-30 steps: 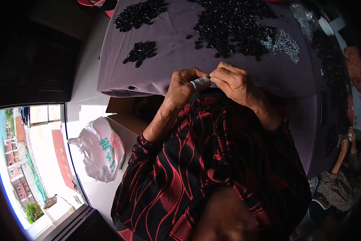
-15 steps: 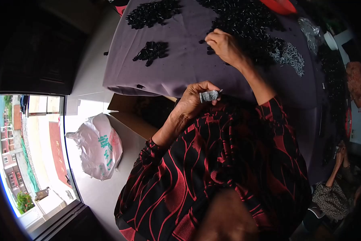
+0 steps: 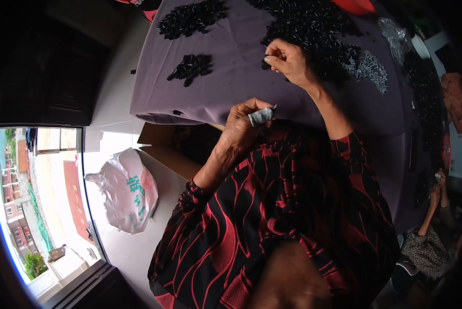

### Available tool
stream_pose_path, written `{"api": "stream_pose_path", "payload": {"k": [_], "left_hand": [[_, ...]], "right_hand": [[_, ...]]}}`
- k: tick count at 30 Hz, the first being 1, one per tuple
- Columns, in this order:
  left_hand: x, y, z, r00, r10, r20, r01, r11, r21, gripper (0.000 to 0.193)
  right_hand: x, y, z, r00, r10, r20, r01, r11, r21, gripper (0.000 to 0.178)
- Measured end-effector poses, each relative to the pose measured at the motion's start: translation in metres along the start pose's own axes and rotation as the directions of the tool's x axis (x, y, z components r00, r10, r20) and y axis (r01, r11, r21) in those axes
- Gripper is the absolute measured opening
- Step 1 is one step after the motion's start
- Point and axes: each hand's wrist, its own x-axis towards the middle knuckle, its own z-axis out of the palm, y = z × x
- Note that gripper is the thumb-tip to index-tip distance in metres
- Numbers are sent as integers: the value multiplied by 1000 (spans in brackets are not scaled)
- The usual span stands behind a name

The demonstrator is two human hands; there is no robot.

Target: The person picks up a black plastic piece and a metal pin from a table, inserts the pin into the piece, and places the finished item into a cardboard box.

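My left hand point(image 3: 245, 119) is closed in a pinch at the table's near edge. Grey wrapping point(image 3: 261, 117) covers one of its digits, and a tiny thin tip shows past it, too small to name. Over the cloth, my right hand point(image 3: 291, 63) has its thumb and fingers curled together at a small black piece point(image 3: 265, 65). Just beyond it spreads a large heap of small black pieces point(image 3: 305, 31). To its right lie many short silvery pins point(image 3: 370, 72). Two smaller groups of black pieces, a near one point(image 3: 191, 69) and a far one point(image 3: 192, 19), sit on the left.
A purple-grey cloth point(image 3: 231, 77) covers the table. Under its near edge is an open cardboard box point(image 3: 174, 157); a white plastic bag point(image 3: 125, 190) rests on the floor at left. A red container point(image 3: 357, 5) stands far right. Another person point(image 3: 426, 250) works at lower right.
My right hand has turned slightly, its fingers rising a little off the cloth. My left hand has tilted and shifted slightly up and left.
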Motion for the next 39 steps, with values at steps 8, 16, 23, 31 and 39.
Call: {"api": "stream_pose_path", "payload": {"k": [8, 16, 23, 31, 39], "left_hand": [[-3, 4, 5, 990, 8, -141, 13, 989, 149, 3], [-2, 1, 9, 991, -7, -137, 39, 972, 230, 5], [0, -2, 5, 983, -43, -176, 88, 962, 257, 6], [-3, -3, 1, 965, -127, -231, 179, 959, 218, 6], [-1, -4, 0, 979, -84, -187, 132, 957, 257, 6]], "right_hand": [[-45, 0, -51, 971, -87, -223, -38, 863, -503, 4], [-63, -3, -35, 992, -63, -105, -19, 768, -640, 12], [-19, 18, -27, 989, -122, -83, 30, 716, -697, 10], [-21, 9, -28, 978, -201, -56, 112, 733, -670, 8], [-26, 10, -19, 1000, 7, 20, 10, 689, -725, 10]]}}
